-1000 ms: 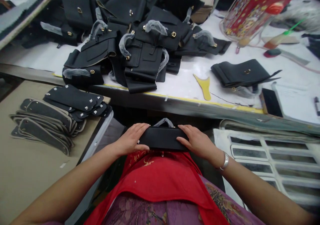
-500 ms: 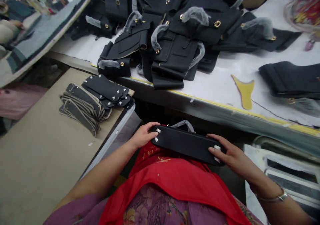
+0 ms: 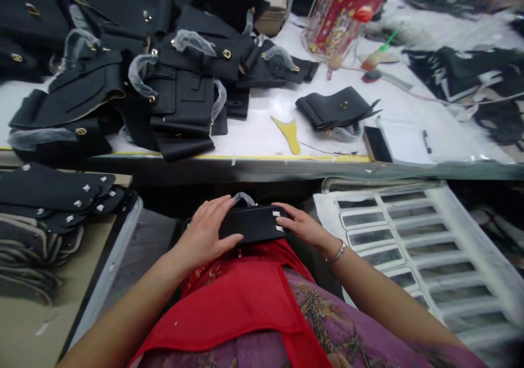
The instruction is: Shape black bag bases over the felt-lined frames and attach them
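Observation:
A black handbag [image 3: 251, 223] rests bottom-up on my lap, over a red apron [image 3: 241, 297]. My left hand [image 3: 204, 234] lies over its left half, fingers wrapped across the base. My right hand [image 3: 301, 227] grips its right end, fingertips beside the small metal feet. A plastic-wrapped handle [image 3: 244, 197] pokes out behind the bag.
A heap of black bags with gold clasps [image 3: 176, 78] covers the white worktable [image 3: 262, 133]. A yellow tool [image 3: 290, 134] and a folded black piece [image 3: 335, 108] lie near its edge. Stacked black bag bases [image 3: 53, 193] sit on a side board at left. A white slatted rack [image 3: 401, 237] stands at right.
My view swung right. My left hand slid further over the bag's base, covering its left feet; my right hand stays at the right end.

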The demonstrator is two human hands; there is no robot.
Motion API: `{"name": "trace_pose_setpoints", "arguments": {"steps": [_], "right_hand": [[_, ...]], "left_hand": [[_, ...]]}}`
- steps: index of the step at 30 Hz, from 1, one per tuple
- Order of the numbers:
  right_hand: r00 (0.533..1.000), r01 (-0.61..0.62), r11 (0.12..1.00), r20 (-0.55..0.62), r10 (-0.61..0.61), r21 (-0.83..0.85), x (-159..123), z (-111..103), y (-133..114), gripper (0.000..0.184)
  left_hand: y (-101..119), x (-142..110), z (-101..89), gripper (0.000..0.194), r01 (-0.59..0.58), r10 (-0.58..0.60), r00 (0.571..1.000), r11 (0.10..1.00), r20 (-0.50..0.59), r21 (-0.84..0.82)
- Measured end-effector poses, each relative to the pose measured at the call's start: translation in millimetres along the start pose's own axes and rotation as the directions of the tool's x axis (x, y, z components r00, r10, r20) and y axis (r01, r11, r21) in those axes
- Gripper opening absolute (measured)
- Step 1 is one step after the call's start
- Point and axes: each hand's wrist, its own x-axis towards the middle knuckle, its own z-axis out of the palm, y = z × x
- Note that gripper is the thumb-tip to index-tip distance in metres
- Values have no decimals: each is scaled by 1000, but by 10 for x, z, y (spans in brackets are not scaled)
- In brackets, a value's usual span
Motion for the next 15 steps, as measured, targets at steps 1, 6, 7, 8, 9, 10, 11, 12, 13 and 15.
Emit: {"name": "trace_pose_setpoints", "arguments": {"steps": [1, 6, 7, 8, 9, 10, 11, 12, 13, 15], "right_hand": [[1000, 4, 1000, 3, -4, 25, -8, -2, 13, 51], [996, 54, 983, 65, -66, 176, -33, -15, 51, 48], [994, 65, 978, 70, -80, 198, -34, -15, 58, 47], [994, 72, 974, 68, -89, 213, -36, -13, 65, 46], [994, 75, 972, 63, -91, 221, -39, -8, 71, 45], [995, 75, 973, 51, -88, 220, -43, -1, 77, 44], [996, 74, 975, 36, -83, 211, -50, 8, 83, 43], [997, 75, 977, 20, -81, 198, -59, 19, 88, 42], [997, 80, 981, 4, -82, 179, -69, 31, 93, 42], [994, 107, 987, -38, -103, 116, -96, 55, 104, 42]], "left_hand": [[153, 109, 90, 74, -70, 69, 996, 997, 49, 30], [547, 511, 562, 94, -191, 173, 968, 977, 182, 89], [556, 549, 618, 93, -186, 167, 969, 978, 183, 91], [555, 575, 656, 92, -179, 162, 971, 980, 176, 88], [550, 591, 679, 90, -175, 159, 973, 981, 167, 82], [544, 600, 691, 87, -173, 160, 974, 982, 158, 75], [542, 604, 694, 84, -174, 161, 975, 982, 153, 72], [545, 605, 693, 81, -176, 163, 975, 982, 153, 74], [554, 604, 689, 78, -179, 164, 974, 980, 155, 82], [585, 601, 681, 74, -181, 163, 973, 978, 162, 106]]}}
